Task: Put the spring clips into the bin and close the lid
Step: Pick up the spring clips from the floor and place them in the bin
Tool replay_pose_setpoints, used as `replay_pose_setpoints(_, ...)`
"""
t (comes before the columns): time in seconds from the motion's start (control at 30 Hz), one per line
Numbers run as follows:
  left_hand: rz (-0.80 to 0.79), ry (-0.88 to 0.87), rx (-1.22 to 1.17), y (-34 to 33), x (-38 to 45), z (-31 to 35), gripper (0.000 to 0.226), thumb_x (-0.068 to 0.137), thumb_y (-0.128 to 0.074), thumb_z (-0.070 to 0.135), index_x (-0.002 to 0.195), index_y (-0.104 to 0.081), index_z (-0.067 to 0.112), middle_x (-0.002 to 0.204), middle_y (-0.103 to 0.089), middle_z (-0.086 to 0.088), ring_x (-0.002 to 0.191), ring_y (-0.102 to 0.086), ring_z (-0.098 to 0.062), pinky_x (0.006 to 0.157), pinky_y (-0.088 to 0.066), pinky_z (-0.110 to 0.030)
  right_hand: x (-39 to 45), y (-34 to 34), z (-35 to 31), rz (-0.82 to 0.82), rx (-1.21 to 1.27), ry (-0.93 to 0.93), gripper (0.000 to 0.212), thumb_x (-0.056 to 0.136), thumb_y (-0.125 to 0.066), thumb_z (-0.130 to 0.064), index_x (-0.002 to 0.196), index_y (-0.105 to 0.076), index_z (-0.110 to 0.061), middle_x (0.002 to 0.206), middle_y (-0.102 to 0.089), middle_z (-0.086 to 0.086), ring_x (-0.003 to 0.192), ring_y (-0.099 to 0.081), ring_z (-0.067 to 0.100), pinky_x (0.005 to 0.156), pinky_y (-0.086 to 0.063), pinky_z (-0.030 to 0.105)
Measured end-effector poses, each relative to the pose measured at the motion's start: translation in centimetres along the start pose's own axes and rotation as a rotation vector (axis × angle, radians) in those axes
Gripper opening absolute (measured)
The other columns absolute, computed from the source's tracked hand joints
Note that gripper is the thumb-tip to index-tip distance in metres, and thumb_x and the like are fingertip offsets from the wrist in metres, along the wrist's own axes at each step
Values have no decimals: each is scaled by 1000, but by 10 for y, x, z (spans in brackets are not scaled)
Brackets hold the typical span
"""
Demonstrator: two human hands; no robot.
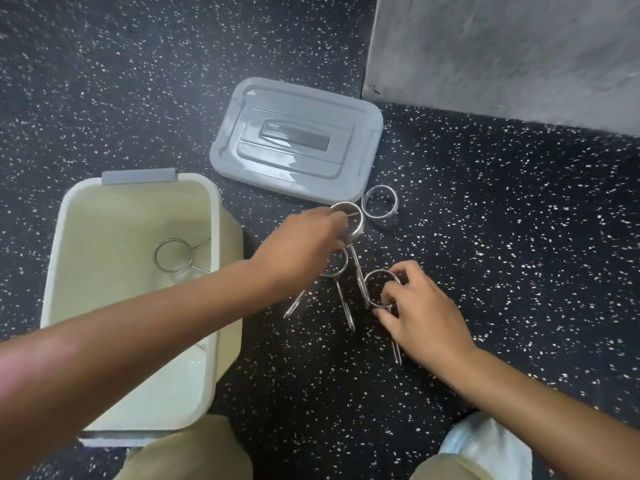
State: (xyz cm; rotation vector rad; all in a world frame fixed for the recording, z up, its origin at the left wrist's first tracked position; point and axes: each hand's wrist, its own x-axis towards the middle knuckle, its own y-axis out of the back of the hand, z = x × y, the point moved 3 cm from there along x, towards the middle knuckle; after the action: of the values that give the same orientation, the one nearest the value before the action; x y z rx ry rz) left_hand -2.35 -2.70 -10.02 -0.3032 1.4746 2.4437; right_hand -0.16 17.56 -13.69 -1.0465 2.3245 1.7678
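A cream bin point(72, 237) stands open on the floor at the left with one spring clip point(171, 259) lying inside. Its grey lid point(294, 140) lies flat on the floor beyond it. Several metal spring clips sit on the floor between lid and hands. My left hand point(304, 240) reaches over them, fingers closed on an upright clip point(349, 220). My right hand point(422, 313) pinches the ring of another clip point(375, 289) that lies on the floor. A further clip point(380, 204) stands by the lid's corner, and one more point(341, 292) lies under my left hand.
The floor is dark rubber with white speckles. A grey wall or panel point(502, 53) rises at the back right. My knees in tan trousers and a shoe with a blue cover point(485, 445) show at the bottom edge.
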Motion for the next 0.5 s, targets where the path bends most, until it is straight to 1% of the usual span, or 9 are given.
replay_pose_setpoints(0.03,-1,39,-49,6,-4,-2,15,95,-63,17,85,-54,23,97,-67,1,85,-63,-21,73,-52,-38,-2,3,1,8,16,-3,24,88,-71,-42,94,-64,-20,126,-45,-6,90,-56,14,64,-51,31)
replay_pose_setpoints(0.1,21,105,-145,15,-18,-6,6,96,-65,20,91,-63,17,96,-70,3,81,-64,-16,73,-52,-35,-6,11,2,9,57,0,27,87,-71,-44,100,-60,-23,123,-44,-10,80,-51,8,64,-45,27)
replay_pose_setpoints(0.17,38,151,-275,24,-35,-11,2,96,-67,22,97,-68,20,92,-74,7,78,-67,-13,71,-54,-33,-10,19,2,0,125,-13,29,86,-73,-44,102,-57,-26,116,-45,-15,74,-52,6,64,-43,26)
replay_pose_setpoints(0.23,-20,192,-451,29,-55,-16,3,97,-65,23,94,-65,22,87,-78,6,80,-73,-13,75,-57,-35,-14,26,1,-14,218,-44,29,85,-74,-44,104,-55,-31,113,-46,-19,79,-56,4,70,-47,28)
replay_pose_setpoints(0.3,-85,226,-667,34,-74,-18,7,99,-62,21,94,-65,17,92,-80,1,89,-77,-14,86,-59,-38,-19,31,-2,-44,291,-59,28,86,-72,-45,106,-54,-35,113,-47,-21,85,-56,2,77,-50,30)
replay_pose_setpoints(0.33,-97,247,-775,35,-81,-19,11,101,-59,18,95,-65,11,95,-80,-2,91,-77,-16,88,-60,-39,-21,33,-3,-65,314,-59,27,88,-71,-45,108,-54,-37,114,-48,-21,86,-55,0,79,-50,29)
replay_pose_setpoints(0.4,-89,323,-989,38,-95,-21,24,104,-51,17,98,-63,-3,97,-78,-12,94,-78,-24,88,-60,-39,-24,35,-10,-105,345,-44,27,90,-68,-43,111,-53,-38,118,-48,-22,92,-55,-1,82,-49,29)
replay_pose_setpoints(0.43,-78,375,-1101,40,-102,-20,32,105,-49,22,97,-63,-4,97,-77,-17,95,-77,-31,86,-61,-39,-26,36,-13,-125,355,-31,26,91,-67,-41,113,-52,-39,120,-48,-23,97,-54,-1,84,-47,28)
replay_pose_setpoints(0.5,-41,433,-1213,46,-115,-18,44,100,-49,45,83,-72,11,98,-77,-22,94,-77,-39,80,-62,-37,-30,38,-21,-153,373,0,26,93,-66,-39,114,-52,-40,122,-47,-25,106,-52,0,87,-44,27)
